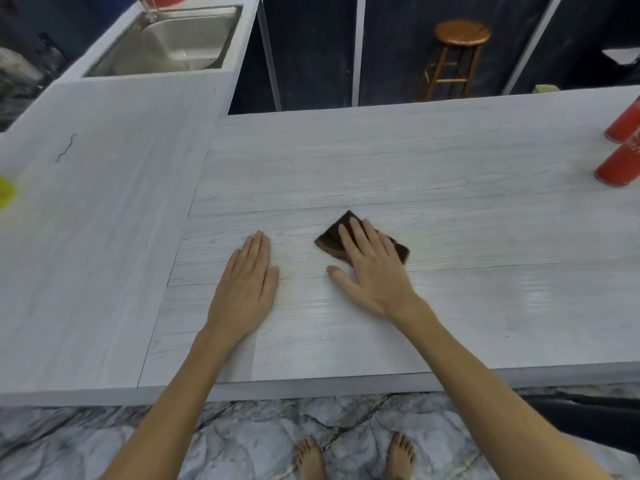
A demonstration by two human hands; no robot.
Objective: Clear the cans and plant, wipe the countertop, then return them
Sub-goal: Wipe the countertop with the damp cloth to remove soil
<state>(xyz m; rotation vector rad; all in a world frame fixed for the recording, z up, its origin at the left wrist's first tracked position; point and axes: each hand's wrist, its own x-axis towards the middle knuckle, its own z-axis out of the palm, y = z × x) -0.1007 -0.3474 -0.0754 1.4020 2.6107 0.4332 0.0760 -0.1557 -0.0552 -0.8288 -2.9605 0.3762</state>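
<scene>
A folded dark brown cloth (332,239) lies on the pale wood-grain countertop (398,161). My right hand (372,268) presses flat on the cloth with straight fingers. My left hand (247,282) rests flat on the bare countertop, a hand's width to the cloth's left. Two red cans (620,164) stand at the far right edge of the view, partly cut off. A yellow-green bit (6,192) shows at the far left edge; I cannot tell what it is.
A steel sink (173,39) is set into the side counter at the back left. A wooden stool (457,57) stands behind the counter. A dark squiggle mark (65,148) lies on the left counter. Marble floor and bare feet show below the front edge.
</scene>
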